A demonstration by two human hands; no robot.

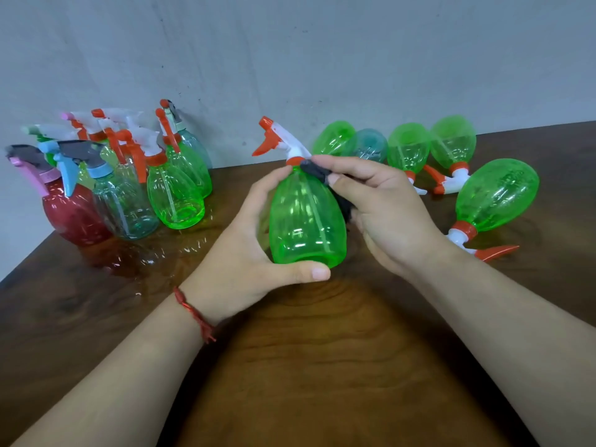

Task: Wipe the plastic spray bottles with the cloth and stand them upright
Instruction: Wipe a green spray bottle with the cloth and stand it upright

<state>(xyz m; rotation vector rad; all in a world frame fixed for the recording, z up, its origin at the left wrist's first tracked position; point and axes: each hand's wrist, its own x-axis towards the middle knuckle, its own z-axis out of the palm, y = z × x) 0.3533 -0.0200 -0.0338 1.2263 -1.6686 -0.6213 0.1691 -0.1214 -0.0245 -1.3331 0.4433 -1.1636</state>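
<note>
Wooden table (322,366) holds upright bottles (175,195) left, lying bottles (496,195) right

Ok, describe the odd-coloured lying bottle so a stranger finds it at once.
Look to the right back of the wooden table, by the wall, where bottles lie on their sides. The teal bottle is second from the left; its neighbours are all bright green.

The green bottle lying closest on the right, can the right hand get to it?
Probably yes. That green bottle lies beside the right hand with only table between them. But the right hand is busy pinching the dark cloth against the held bottle, so it must let go first.
</note>
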